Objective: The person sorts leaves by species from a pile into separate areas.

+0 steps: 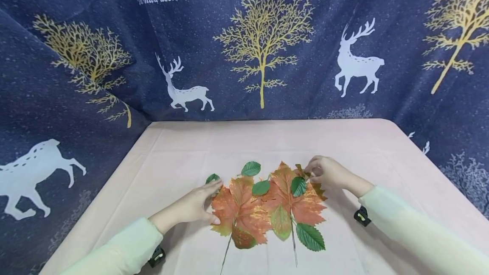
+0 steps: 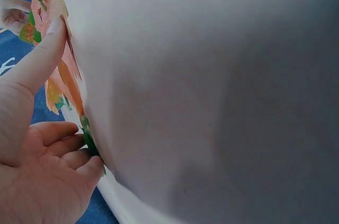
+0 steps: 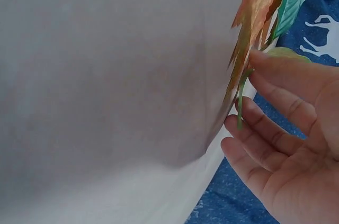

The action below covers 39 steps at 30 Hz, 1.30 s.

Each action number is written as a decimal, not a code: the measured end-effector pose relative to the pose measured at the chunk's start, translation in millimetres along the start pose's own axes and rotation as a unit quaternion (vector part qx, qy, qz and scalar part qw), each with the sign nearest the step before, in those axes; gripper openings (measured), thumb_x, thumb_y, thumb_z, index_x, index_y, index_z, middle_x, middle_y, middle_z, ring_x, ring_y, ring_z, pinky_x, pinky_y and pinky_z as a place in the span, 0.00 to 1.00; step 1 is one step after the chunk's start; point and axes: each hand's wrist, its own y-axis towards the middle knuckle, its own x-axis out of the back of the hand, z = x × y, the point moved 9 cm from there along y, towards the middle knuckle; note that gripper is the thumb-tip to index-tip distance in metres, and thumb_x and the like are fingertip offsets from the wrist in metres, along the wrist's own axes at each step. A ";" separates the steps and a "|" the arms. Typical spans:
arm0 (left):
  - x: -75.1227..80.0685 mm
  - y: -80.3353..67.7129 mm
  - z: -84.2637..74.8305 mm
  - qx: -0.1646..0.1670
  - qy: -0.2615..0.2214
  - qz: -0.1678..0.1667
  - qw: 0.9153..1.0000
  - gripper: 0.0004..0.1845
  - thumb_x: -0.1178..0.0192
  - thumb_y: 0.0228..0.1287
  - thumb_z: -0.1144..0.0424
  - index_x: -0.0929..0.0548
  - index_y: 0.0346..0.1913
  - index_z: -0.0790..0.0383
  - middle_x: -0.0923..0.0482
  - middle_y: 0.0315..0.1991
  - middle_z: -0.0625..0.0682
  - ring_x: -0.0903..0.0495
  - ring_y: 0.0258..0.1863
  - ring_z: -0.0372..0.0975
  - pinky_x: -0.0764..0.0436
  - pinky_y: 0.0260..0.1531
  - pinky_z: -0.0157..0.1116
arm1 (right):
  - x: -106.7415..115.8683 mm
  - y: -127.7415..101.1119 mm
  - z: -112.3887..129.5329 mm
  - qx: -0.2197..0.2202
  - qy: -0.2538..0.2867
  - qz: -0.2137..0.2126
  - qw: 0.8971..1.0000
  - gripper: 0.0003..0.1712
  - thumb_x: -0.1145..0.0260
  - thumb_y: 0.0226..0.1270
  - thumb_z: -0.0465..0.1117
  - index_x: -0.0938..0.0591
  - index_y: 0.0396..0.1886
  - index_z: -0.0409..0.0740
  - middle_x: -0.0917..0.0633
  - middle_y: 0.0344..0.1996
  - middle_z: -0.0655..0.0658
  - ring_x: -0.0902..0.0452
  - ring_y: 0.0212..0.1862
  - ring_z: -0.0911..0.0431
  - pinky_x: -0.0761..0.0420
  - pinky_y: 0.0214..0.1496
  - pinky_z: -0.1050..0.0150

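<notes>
Two large orange maple leaves, a left one (image 1: 248,207) and a right one (image 1: 280,186), lie side by side on the table with thin dark stems toward me. Several smaller green leaves (image 1: 310,237) lie over and around them. My left hand (image 1: 196,204) rests along the left maple leaf's edge, thumb and fingers extended, the fingertips at a green leaf (image 1: 212,178). At the upper right of the right maple leaf, my right hand (image 1: 326,172) pinches a small yellow-green leaf (image 3: 288,53) between thumb and finger; its short green stem (image 3: 241,99) hangs down beside the fingers.
A pale pink cloth covers the table (image 1: 183,139). Behind it hangs a dark blue curtain (image 1: 237,88) printed with gold trees and white deer. Black wrist mounts show under the left sleeve (image 1: 118,245) and the right sleeve (image 1: 412,224).
</notes>
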 end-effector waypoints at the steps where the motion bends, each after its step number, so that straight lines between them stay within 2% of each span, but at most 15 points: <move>1: 0.0 0.1 0.0 -0.002 0.002 -0.001 1.000 0.58 0.23 0.41 0.51 0.42 0.72 0.72 0.48 0.75 0.63 0.46 0.73 0.60 0.44 0.70 0.60 | 0.0 0.5 -0.3 -0.003 0.000 0.001 1.000 0.13 0.28 0.52 0.31 0.14 0.40 0.35 0.16 0.40 0.41 0.19 0.41 0.46 0.17 0.49 0.48; 6: 0.1 0.6 0.1 -0.005 0.001 0.000 1.000 0.57 0.23 0.42 0.50 0.41 0.72 0.72 0.47 0.75 0.64 0.46 0.73 0.61 0.43 0.69 0.60 | 0.8 2.1 0.3 -0.001 0.017 0.000 1.000 0.12 0.28 0.51 0.28 0.15 0.38 0.33 0.16 0.36 0.40 0.17 0.39 0.46 0.15 0.45 0.53; 12: 0.1 1.6 0.9 -0.001 0.001 0.000 1.000 0.57 0.23 0.41 0.50 0.41 0.72 0.72 0.48 0.75 0.63 0.46 0.73 0.60 0.43 0.69 0.60 | 3.0 4.0 -1.6 -0.002 0.020 -0.008 1.000 0.12 0.28 0.49 0.26 0.14 0.36 0.33 0.15 0.32 0.41 0.20 0.34 0.51 0.16 0.38 0.59; 18: 0.1 2.3 0.5 0.000 0.005 0.000 1.000 0.57 0.23 0.41 0.50 0.41 0.72 0.72 0.47 0.75 0.64 0.46 0.73 0.60 0.43 0.70 0.60 | 1.7 3.2 -11.7 -0.045 0.042 -0.006 0.998 0.10 0.33 0.50 0.22 0.15 0.34 0.32 0.13 0.30 0.40 0.17 0.34 0.50 0.14 0.41 0.55; 22: -0.2 2.5 0.4 0.000 0.006 0.002 1.000 0.57 0.23 0.42 0.50 0.41 0.72 0.72 0.47 0.75 0.64 0.46 0.73 0.60 0.43 0.69 0.60 | 2.7 1.4 -18.2 -0.075 0.050 -0.010 0.996 0.11 0.37 0.50 0.22 0.15 0.32 0.33 0.13 0.27 0.43 0.18 0.32 0.53 0.15 0.39 0.57; 27: -0.1 2.6 1.2 -0.001 0.008 0.001 1.000 0.57 0.23 0.41 0.50 0.41 0.72 0.72 0.47 0.75 0.64 0.45 0.73 0.60 0.43 0.69 0.61 | 6.3 -0.2 -24.0 -0.096 0.057 -0.019 0.994 0.10 0.37 0.50 0.24 0.14 0.33 0.33 0.13 0.27 0.43 0.18 0.30 0.55 0.15 0.37 0.58; 32: -0.3 1.4 2.1 0.006 0.007 0.004 1.000 0.57 0.23 0.42 0.50 0.42 0.72 0.71 0.49 0.76 0.63 0.46 0.73 0.60 0.44 0.69 0.60 | 12.3 -1.9 -25.9 -0.092 0.052 -0.022 0.994 0.10 0.35 0.50 0.27 0.14 0.34 0.32 0.12 0.28 0.41 0.17 0.31 0.54 0.15 0.38 0.58; 39: -4.1 -0.7 3.6 0.014 -0.007 0.014 1.000 0.56 0.24 0.43 0.50 0.42 0.73 0.70 0.50 0.76 0.60 0.47 0.73 0.60 0.44 0.70 0.60 | 26.8 -11.7 -25.7 -0.069 0.022 -0.033 0.997 0.06 0.34 0.53 0.25 0.13 0.30 0.34 0.13 0.26 0.42 0.17 0.30 0.53 0.14 0.37 0.56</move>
